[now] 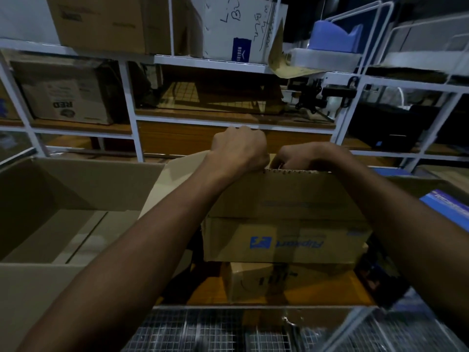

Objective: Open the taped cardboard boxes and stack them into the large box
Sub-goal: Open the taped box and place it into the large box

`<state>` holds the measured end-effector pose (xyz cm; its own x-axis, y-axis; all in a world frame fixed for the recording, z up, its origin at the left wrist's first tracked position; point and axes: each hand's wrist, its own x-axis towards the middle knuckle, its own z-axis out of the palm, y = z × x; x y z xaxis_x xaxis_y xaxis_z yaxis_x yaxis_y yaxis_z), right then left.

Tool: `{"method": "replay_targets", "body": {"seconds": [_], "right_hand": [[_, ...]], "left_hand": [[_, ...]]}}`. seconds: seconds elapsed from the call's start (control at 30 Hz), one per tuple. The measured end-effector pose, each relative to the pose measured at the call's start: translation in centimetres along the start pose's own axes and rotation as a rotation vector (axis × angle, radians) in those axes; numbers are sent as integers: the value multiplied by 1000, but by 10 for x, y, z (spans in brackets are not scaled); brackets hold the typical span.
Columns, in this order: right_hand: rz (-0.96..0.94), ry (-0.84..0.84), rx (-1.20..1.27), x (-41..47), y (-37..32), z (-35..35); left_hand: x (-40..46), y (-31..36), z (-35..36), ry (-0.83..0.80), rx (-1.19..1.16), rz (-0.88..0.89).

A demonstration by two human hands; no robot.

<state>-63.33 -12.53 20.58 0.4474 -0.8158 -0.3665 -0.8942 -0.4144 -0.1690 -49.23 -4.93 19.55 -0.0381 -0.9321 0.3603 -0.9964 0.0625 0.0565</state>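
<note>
A brown cardboard box [284,196] sits on top of a stack at centre right, its near flap raised with the corrugated edge showing. My left hand [239,148] is curled over the far left part of that box's top. My right hand [302,157] is curled over the top edge beside it, fingers hidden behind the flap. Below lies a box with a blue logo [284,241], and under that a smaller taped box [253,280]. The large open box [83,184] stands at left, its inside dark and bare as far as I can see.
White metal shelving [210,121] fills the background with cartons and a white box with handwriting [243,29]. A wire mesh surface [228,331] lies at the bottom. A blue printed item [446,203] sits at the right edge.
</note>
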Motion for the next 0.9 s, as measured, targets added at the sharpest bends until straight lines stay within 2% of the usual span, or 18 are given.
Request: {"method": "replay_targets", "body": {"seconds": [0.33, 0.57, 0.73, 0.9], "right_hand": [[17, -112, 87, 0, 2, 28], [-131, -114, -22, 17, 6, 68], [-102, -76, 85, 24, 16, 96], [-85, 37, -12, 38, 33, 135]], "left_hand": [[-11, 1, 17, -396, -25, 62], [-17, -3, 67, -628, 29, 108], [-25, -8, 98, -612, -2, 108], [-35, -22, 139, -524, -70, 95]]}}
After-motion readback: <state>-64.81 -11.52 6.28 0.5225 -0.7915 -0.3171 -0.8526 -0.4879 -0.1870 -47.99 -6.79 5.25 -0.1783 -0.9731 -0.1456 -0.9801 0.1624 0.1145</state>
